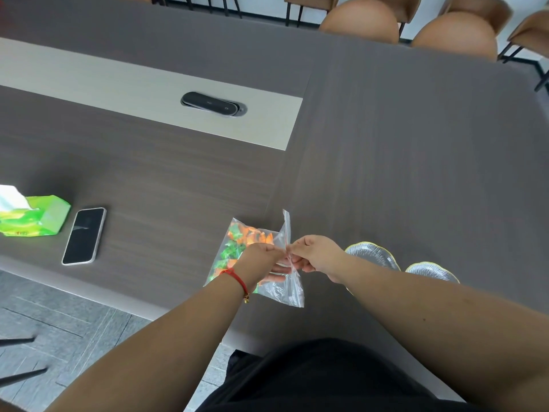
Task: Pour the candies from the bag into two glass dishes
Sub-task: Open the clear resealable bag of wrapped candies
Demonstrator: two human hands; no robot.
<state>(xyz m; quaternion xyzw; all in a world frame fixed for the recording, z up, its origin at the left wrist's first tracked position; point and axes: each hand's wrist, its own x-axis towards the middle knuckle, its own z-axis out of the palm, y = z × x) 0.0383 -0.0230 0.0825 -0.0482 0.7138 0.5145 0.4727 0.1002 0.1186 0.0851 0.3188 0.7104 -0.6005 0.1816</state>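
Note:
A clear zip bag (282,288) lies on the dark table near its front edge, with several orange and green candies (243,237) inside it. My left hand (261,258) and my right hand (316,252) both pinch the bag's red-striped zip edge, fingertips nearly touching. Right of the bag stand two glass dishes with gold rims. The nearer-left dish (371,254) is partly behind my right wrist. The second dish (430,270) is partly hidden by my right forearm. Both dishes look bare where visible.
A phone (84,235) lies face up to the left, next to a green tissue pack (35,217). A black cable hatch (212,104) sits in the table's light strip (89,81). Brown chairs (361,20) line the far side. The table edge (118,292) runs close to me.

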